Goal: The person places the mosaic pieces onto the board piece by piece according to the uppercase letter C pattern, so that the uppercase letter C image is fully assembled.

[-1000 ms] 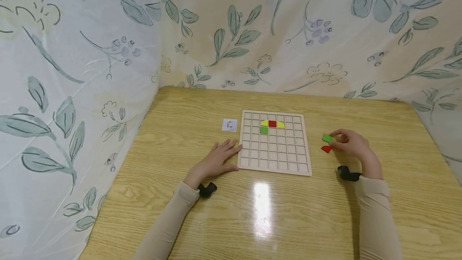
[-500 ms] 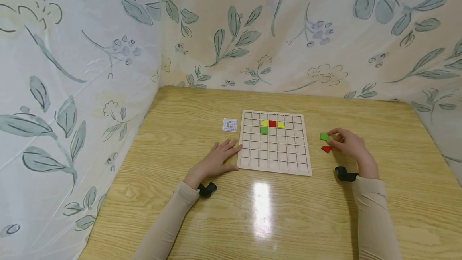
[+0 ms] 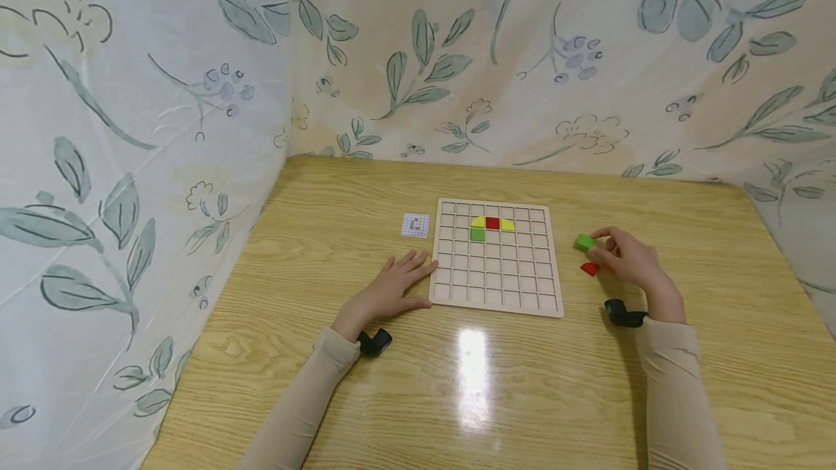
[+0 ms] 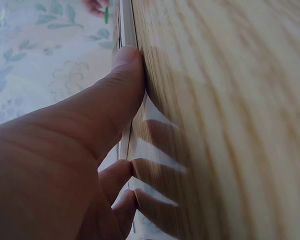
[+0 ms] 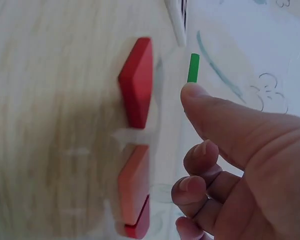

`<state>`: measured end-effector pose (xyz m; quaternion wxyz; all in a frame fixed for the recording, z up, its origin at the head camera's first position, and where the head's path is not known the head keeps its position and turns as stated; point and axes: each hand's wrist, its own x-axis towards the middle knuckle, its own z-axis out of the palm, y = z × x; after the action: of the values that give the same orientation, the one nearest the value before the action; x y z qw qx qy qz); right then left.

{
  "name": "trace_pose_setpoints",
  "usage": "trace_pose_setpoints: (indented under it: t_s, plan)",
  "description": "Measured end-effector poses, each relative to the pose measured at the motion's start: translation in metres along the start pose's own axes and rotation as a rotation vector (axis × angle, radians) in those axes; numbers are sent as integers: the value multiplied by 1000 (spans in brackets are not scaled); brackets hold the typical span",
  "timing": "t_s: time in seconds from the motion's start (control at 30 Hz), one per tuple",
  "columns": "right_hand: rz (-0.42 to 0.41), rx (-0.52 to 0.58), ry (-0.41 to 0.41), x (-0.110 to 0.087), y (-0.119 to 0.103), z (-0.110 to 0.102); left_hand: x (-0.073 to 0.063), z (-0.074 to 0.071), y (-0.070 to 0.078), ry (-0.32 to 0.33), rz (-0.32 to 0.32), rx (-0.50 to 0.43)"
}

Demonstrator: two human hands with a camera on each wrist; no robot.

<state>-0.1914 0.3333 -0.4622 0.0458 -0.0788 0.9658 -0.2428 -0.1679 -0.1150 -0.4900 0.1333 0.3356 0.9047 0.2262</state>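
Observation:
My right hand (image 3: 623,260) pinches a green square tile (image 3: 584,242), held off the table in the right wrist view, where only the edge of the tile (image 5: 193,68) shows past the thumb. Just below it in the head view lies a red quarter-round tile (image 3: 590,268). My left hand (image 3: 392,289) rests with fingers spread at the left edge of a wooden grid board (image 3: 493,285), its thumb (image 4: 125,75) touching the rim. The board carries a red square tile (image 3: 493,223) between two yellow quarter-round tiles (image 3: 507,225), with a green square tile (image 3: 477,235) below the left one.
A small pattern card (image 3: 415,225) lies left of the board on the wooden table (image 3: 313,238). Beneath the right hand stand a red piece (image 5: 138,82), a salmon piece (image 5: 133,185) and another red one (image 5: 138,222). Floral cloth (image 3: 457,78) hangs behind.
The right hand has shifted slightly to the left and away from me, carrying the green tile, which has tilted. My left hand and the board stay where they were.

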Motion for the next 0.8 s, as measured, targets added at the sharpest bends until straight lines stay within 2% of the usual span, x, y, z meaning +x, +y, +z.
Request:
trace_pose_setpoints:
  t_s: [0.23,0.57,0.8]
  plan:
    - [-46,-6,22,2,-11,3,0,1,-1,1,2,-2]
    - [-67,7,12,6,-28,14,-2,-1,0,2,15,-4]
    - [-96,-4,36,8,-36,21,-2,-1,1,-1,13,-5]
